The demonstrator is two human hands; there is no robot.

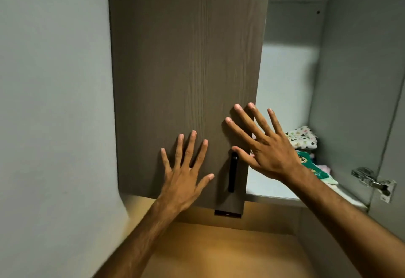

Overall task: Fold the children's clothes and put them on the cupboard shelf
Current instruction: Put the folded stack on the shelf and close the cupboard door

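Observation:
A grey-brown wood-grain cupboard door [184, 69] fills the middle of the view, with a black handle [232, 171] near its lower right edge. My left hand [186, 174] is spread flat in front of the door's lower part and holds nothing. My right hand [263, 144] is also spread open, at the door's right edge just above the handle. Behind it the cupboard stands open; on its white shelf [269, 186] lies a stack of folded children's clothes [303, 139], a white patterned piece on top and a green printed one below, partly hidden by my right wrist.
A pale wall [54, 102] stands on the left. The cupboard's right-hand door is swung open, its metal hinge [372, 181] at the right. A warm-lit wooden surface [219, 251] lies below the cupboard.

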